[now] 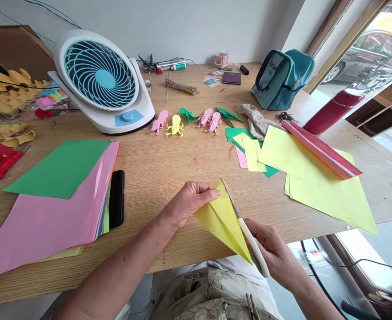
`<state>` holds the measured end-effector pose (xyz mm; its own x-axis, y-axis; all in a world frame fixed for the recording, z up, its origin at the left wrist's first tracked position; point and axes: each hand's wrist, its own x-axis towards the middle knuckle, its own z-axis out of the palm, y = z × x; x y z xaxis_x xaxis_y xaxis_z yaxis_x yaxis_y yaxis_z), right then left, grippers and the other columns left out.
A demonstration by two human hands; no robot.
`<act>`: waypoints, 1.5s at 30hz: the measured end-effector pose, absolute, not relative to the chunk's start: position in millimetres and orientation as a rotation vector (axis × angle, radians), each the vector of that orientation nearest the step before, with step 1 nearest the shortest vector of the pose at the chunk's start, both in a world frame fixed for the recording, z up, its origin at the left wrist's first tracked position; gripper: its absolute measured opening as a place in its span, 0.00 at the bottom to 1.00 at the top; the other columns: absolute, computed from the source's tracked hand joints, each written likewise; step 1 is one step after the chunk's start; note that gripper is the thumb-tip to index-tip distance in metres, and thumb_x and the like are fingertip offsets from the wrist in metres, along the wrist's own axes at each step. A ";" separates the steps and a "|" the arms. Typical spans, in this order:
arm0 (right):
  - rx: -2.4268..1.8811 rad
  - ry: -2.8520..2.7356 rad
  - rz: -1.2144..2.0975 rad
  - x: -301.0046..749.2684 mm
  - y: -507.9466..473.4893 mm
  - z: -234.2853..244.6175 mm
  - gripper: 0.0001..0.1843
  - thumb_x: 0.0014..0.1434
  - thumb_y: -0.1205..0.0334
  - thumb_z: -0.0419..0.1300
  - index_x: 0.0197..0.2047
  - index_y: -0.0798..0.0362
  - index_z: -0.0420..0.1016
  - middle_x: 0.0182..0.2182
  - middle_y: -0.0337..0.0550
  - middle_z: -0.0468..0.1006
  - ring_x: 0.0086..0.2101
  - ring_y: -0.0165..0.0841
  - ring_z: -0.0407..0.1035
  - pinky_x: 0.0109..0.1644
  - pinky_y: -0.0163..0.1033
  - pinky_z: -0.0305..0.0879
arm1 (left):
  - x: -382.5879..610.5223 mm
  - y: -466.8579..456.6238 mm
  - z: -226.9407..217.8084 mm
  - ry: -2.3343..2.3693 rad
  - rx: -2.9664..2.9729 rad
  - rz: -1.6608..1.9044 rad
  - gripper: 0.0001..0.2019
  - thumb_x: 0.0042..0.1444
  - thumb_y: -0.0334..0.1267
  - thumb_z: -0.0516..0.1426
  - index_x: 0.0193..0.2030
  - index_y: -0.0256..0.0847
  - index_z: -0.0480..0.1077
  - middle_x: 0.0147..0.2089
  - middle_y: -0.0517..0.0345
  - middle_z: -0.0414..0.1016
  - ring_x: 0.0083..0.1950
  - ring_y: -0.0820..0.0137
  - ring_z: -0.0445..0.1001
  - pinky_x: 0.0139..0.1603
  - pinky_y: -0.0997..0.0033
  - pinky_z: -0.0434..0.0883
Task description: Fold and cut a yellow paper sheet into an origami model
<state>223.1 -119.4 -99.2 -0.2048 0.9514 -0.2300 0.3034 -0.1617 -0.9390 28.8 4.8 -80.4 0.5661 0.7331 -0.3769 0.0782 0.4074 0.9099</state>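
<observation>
My left hand (187, 202) pinches the upper left edge of a folded yellow paper (223, 220) held over the table's front edge. My right hand (276, 253) grips white-handled scissors (249, 235), whose blades run along the paper's right edge up to its top point. Both hands are closed. The paper is folded into a long triangle pointing down to the right.
A stack of coloured sheets (49, 200) with a black phone (116, 198) beside it lies left. Folded paper frogs (189, 120) sit mid-table before a white fan (102, 82). Yellow sheets (322, 182), a pink roll (319, 149), a teal bag (281, 78) and a red bottle (334, 109) are right.
</observation>
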 end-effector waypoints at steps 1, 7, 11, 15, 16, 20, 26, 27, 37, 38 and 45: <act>-1.457 -1.512 1.386 223.2 -119.7 -100.0 0.27 0.64 0.36 0.49 0.31 0.52 0.65 0.26 0.37 0.64 0.28 0.30 0.54 0.30 0.35 0.53 | 28.7 4.8 -80.4 0.899 1.097 0.486 0.21 0.46 0.55 0.65 0.25 0.36 0.74 0.26 0.57 0.75 0.26 0.73 0.68 0.28 0.75 0.60; -1.563 -1.569 1.281 230.0 -117.2 -99.2 0.23 0.67 0.42 0.49 0.33 0.52 0.66 0.26 0.37 0.65 0.27 0.29 0.56 0.29 0.34 0.53 | 27.9 5.4 -81.5 0.906 1.127 0.486 0.20 0.48 0.54 0.64 0.25 0.36 0.74 0.25 0.59 0.73 0.26 0.74 0.67 0.29 0.75 0.59; -1.864 -1.832 0.817 254.7 -98.2 -100.5 0.18 0.66 0.46 0.51 0.34 0.51 0.68 0.23 0.36 0.66 0.25 0.30 0.58 0.29 0.36 0.52 | 27.9 8.5 -85.2 0.894 1.119 0.560 0.19 0.48 0.53 0.65 0.26 0.36 0.75 0.25 0.61 0.72 0.27 0.76 0.65 0.30 0.77 0.59; -2.021 -2.084 0.151 292.7 -67.9 -110.0 0.16 0.65 0.46 0.52 0.38 0.50 0.71 0.32 0.41 0.74 0.29 0.33 0.67 0.35 0.39 0.55 | 28.4 15.0 -93.1 0.895 1.048 0.658 0.20 0.45 0.54 0.68 0.29 0.36 0.77 0.28 0.60 0.74 0.29 0.76 0.66 0.32 0.77 0.60; -2.048 -2.132 0.042 301.7 -60.8 -111.9 0.17 0.65 0.45 0.52 0.39 0.50 0.72 0.32 0.42 0.75 0.30 0.35 0.68 0.36 0.40 0.54 | 28.6 17.0 -95.5 0.904 1.027 0.689 0.20 0.44 0.54 0.68 0.29 0.36 0.78 0.28 0.60 0.75 0.29 0.76 0.66 0.32 0.77 0.60; -2.075 -2.265 -0.089 328.3 -43.5 -111.3 0.17 0.66 0.46 0.51 0.40 0.49 0.73 0.36 0.44 0.76 0.35 0.38 0.71 0.38 0.43 0.57 | 28.7 24.1 -102.4 0.923 0.939 0.777 0.20 0.40 0.53 0.71 0.29 0.36 0.78 0.28 0.60 0.75 0.29 0.77 0.67 0.32 0.78 0.61; -2.036 -2.108 -0.036 318.8 -50.5 -91.6 0.17 0.67 0.50 0.52 0.47 0.49 0.77 0.43 0.50 0.77 0.40 0.42 0.72 0.40 0.46 0.64 | 30.3 25.4 -104.8 0.929 0.854 0.850 0.20 0.36 0.50 0.73 0.29 0.36 0.79 0.27 0.60 0.77 0.28 0.76 0.70 0.31 0.78 0.65; -1.988 -2.019 -0.017 308.8 -51.8 -87.6 0.17 0.67 0.50 0.52 0.48 0.49 0.77 0.44 0.50 0.77 0.40 0.41 0.72 0.40 0.46 0.65 | 31.4 24.6 -105.6 0.918 0.846 0.862 0.19 0.37 0.49 0.73 0.29 0.36 0.79 0.27 0.60 0.77 0.28 0.76 0.70 0.31 0.78 0.66; -1.523 -1.950 1.066 219.4 -2.3 -74.3 0.18 0.63 0.50 0.57 0.26 0.52 0.67 0.20 0.34 0.69 0.22 0.27 0.63 0.24 0.34 0.52 | 25.0 29.2 -103.2 0.825 0.936 0.793 0.17 0.41 0.44 0.72 0.36 0.36 0.79 0.30 0.56 0.80 0.30 0.69 0.77 0.36 0.71 0.73; -1.491 -1.954 1.118 218.8 1.9 -75.8 0.18 0.62 0.50 0.57 0.26 0.52 0.67 0.20 0.34 0.69 0.22 0.27 0.64 0.24 0.34 0.53 | 22.2 31.6 -102.0 0.839 0.956 0.766 0.18 0.39 0.43 0.73 0.35 0.35 0.79 0.31 0.55 0.81 0.31 0.68 0.77 0.36 0.70 0.73; -1.323 -1.823 1.397 221.6 10.3 -96.5 0.22 0.60 0.45 0.60 0.24 0.52 0.65 0.20 0.33 0.65 0.23 0.27 0.65 0.25 0.33 0.57 | 12.5 43.4 -101.1 0.932 1.000 0.794 0.19 0.34 0.45 0.74 0.31 0.36 0.78 0.30 0.57 0.80 0.30 0.71 0.75 0.34 0.72 0.71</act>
<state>221.6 10.3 -96.5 -0.4131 0.8945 -0.1709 0.3979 0.0085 -0.9174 12.5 43.4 -101.1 0.3941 0.8791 -0.2681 -0.1257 0.3406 0.9318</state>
